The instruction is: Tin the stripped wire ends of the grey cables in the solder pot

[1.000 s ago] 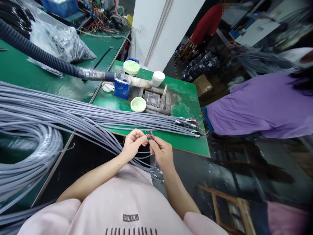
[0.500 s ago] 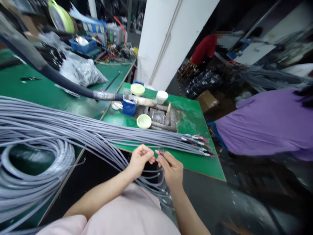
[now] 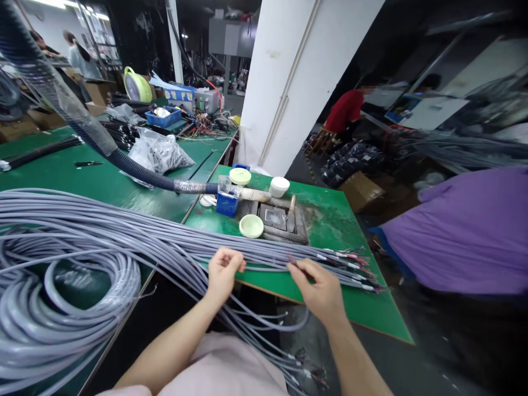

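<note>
My left hand [image 3: 221, 273] is curled around a grey cable [image 3: 264, 269] at the near edge of the small green table [image 3: 330, 220]. My right hand [image 3: 319, 287] pinches the same cable farther right, near its stripped end with coloured wires. The cable lies stretched between the two hands, on the bundle of grey cables [image 3: 124, 242] that runs across the table. The bundle's stripped ends [image 3: 355, 264] with red and coloured wires fan out just right of my right hand. More cable ends hang down below the table edge between my arms.
A black corrugated hose [image 3: 136, 173] leads to a blue box [image 3: 227, 202]. Green lids [image 3: 251, 225], a white jar [image 3: 279, 186] and a metal solder pot [image 3: 274, 217] sit behind the cables. A person in purple [image 3: 462, 231] is at the right. Coiled grey cable [image 3: 61, 308] lies at the left.
My hands have moved apart and up onto the table edge. The right hand slid right along the cable toward the stripped ends. The camera has tilted up.
</note>
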Demonstrator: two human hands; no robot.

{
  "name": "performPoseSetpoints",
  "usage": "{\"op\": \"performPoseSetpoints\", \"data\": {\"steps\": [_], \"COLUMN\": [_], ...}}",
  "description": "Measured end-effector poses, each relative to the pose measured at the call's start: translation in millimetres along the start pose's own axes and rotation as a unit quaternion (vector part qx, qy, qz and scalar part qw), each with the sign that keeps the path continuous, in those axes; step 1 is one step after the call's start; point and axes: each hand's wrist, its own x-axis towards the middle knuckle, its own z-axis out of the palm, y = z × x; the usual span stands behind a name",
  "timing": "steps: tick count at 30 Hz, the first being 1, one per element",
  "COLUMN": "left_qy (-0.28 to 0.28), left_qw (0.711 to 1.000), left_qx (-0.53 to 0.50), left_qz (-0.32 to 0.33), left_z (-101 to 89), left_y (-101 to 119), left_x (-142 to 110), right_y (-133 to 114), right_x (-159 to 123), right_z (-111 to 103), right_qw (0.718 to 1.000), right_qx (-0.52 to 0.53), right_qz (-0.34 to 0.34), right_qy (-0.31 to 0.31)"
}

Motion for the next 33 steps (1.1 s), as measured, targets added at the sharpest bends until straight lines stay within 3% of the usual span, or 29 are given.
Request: {"op": "performPoseSetpoints", "data": {"steps": [2, 4, 7, 9, 15, 24, 29, 33], "left_qy": [0.034, 0.018, -0.015, -0.022, -0.042, -0.050, -0.045, -0.045], "left_qw": [0.979, 0.921, 0.848, 0.828, 0.826, 0.830, 0.835, 0.832], "left_qx": [0.150, 0.300, 0.424, 0.454, 0.458, 0.446, 0.447, 0.447], "left_qz": [0.135, 0.245, 0.317, 0.329, 0.326, 0.331, 0.318, 0.326], "left_z": [-15.9, -29.0, -39.1, -40.8, -41.8, -41.7, -41.4, -42.1], "left_y": [5.6, 4.8, -5.2, -11.5, -15.0, -13.9, -13.0, -13.5], "left_x": [14.1, 25.9, 35.3, 36.6, 35.5, 36.4, 35.7, 35.8], "right_y": [2.2, 5.6, 12.4, 16.7, 23.2, 25.7, 25.1, 32.8], "right_x": [20.3, 44.4, 79.9, 99.2, 131.1, 142.6, 144.8, 147.7], "right_z": [-5.0, -2.6, 13.7, 28.1, 64.1, 92.2, 92.8, 70.0], "right_qw": [0.999, 0.998, 0.989, 0.979, 0.937, 0.881, 0.877, 0.904], "right_qx": [-0.025, -0.041, -0.084, -0.121, -0.246, -0.363, -0.371, -0.340], "right_qz": [0.008, 0.005, 0.020, 0.031, 0.046, 0.036, 0.027, 0.022], "right_qy": [-0.019, -0.057, -0.122, -0.163, -0.244, -0.301, -0.304, -0.258]}}
